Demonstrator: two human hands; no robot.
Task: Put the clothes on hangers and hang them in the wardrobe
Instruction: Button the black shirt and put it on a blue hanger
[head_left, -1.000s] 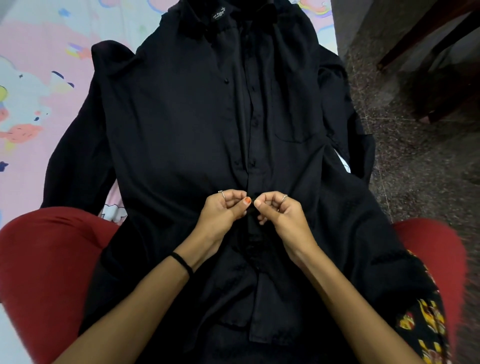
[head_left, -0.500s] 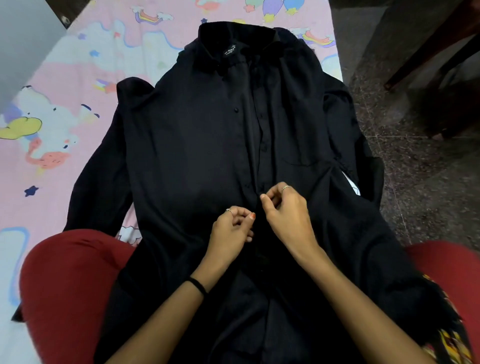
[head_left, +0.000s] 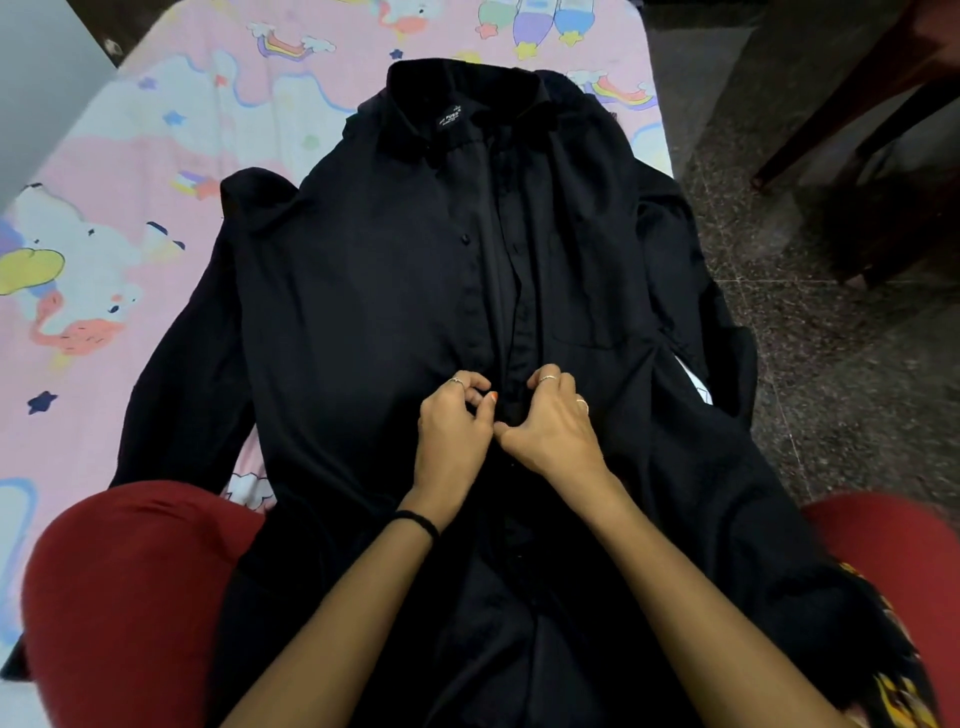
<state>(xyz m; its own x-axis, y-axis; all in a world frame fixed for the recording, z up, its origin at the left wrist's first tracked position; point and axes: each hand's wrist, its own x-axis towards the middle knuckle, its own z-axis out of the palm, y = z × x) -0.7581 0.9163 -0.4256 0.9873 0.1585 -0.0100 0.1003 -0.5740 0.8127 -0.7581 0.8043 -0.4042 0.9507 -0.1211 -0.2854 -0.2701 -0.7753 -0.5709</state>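
Black cloth at the shirt's front opening is pinched by both hands: the left hand (head_left: 451, 431) and right hand (head_left: 553, 428) sit knuckle to knuckle, fingers curled over the button strip, so the button beneath them is hidden. Both forearms reach in from the lower edge, a dark band on the left wrist. The black shirt (head_left: 363, 291) lies face up, collar away, across the bed (head_left: 130, 171) and the person's red-clad knees (head_left: 130, 597); its hem is cut off below.
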